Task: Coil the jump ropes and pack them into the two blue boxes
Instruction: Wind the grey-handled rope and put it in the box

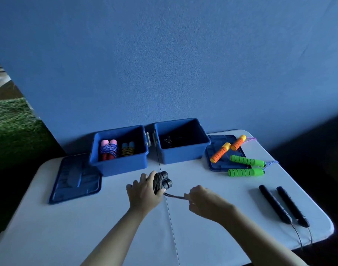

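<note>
Dim blue wall, white folding table, perhaps green turf left

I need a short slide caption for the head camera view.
Left hand grips a coiled black jump rope while right hand pulls its cord tail, before two open blue boxes.

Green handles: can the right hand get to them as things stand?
Probably not yet: the right hand is pinching the cord of the black rope. The table between it and the green handles looks bare.
</note>
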A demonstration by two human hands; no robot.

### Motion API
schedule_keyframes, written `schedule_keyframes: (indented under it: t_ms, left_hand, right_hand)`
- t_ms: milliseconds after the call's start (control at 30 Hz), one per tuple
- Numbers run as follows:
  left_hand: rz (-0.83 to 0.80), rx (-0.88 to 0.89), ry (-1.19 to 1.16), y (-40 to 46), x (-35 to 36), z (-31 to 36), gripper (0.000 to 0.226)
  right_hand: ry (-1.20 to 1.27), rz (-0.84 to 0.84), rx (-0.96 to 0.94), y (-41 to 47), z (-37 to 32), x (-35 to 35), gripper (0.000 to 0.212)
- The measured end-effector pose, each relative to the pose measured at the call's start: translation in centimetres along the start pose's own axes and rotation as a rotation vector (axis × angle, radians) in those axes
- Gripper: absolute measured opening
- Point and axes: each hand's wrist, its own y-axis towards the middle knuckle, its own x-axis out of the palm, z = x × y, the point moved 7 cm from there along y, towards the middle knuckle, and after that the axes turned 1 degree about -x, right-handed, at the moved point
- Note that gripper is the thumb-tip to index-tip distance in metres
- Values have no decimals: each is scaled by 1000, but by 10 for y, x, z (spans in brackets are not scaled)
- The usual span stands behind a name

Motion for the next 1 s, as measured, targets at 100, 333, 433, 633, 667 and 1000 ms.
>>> schedule_keyframes:
  t_ms: [100, 333, 433, 633, 667, 1000]
  left_hand:
    - [0, 63, 39, -1, -2, -2, 61]
    - [8, 434, -96, -39, -14, 37, 66]
    - [-24, 537, -173, -58, -18, 45, 67]
    - [26, 540, -214, -67, -28, 43, 79]
    - [63, 543, -207, -67, -29, 42, 81]
    - [265, 521, -129, -63, -38, 55, 63]
  right_hand:
    - [50, 24, -107, 0, -8, -8, 18]
    - [412, 133, -177, 13, -14, -61, 8]
    - [623, 129, -103, 22, 1, -66, 5]
    - [988, 93, 30, 30, 8, -50, 23]
    - [1028, 91, 61, 30, 10, -45, 24]
    - [1062, 137, 279, 40, 32, -13, 18]
